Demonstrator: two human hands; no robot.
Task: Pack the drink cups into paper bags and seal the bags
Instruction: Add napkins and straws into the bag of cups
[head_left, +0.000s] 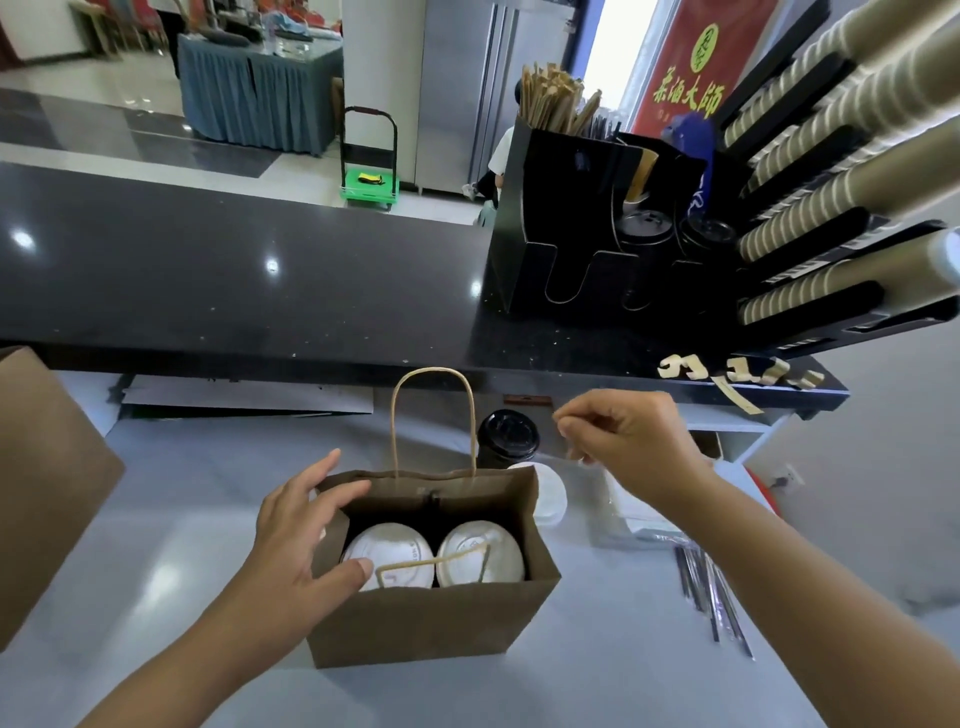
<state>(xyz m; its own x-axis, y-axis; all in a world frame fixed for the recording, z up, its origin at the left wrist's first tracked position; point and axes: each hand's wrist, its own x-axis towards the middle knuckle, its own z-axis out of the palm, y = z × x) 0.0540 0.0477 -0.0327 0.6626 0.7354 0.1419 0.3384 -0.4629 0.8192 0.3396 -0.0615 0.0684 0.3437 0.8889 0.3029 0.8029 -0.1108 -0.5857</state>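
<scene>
Head view: one open brown paper bag (426, 623) stands on the pale worktop (156, 525), near the middle of its front edge. Two white-lidded cups sit side by side inside, the left cup (400, 545) and the right cup (467, 558). The bag has two twisted handles: the far handle (434, 370) stands upright, and the near handle (431, 561) lies folded down across both lids.

My left hand (296, 540) spans the bag's left end with fingers spread and nearly straight, fingertips on the far-left corner of the rim and the thumb at the near rim over the left cup. My right hand (634, 441) hangs above the worktop beyond the bag's right side, fingers loosely curled with thumb and forefinger close together; I cannot tell whether they hold anything.

Just behind the bag stands one black-lidded cup (508, 439), and one white lid (548, 493) shows beside the bag's far-right corner. A bundle of wrapped straws (711, 597) lies toward the right edge. A second brown bag (47, 483) stands at the left edge.
</scene>
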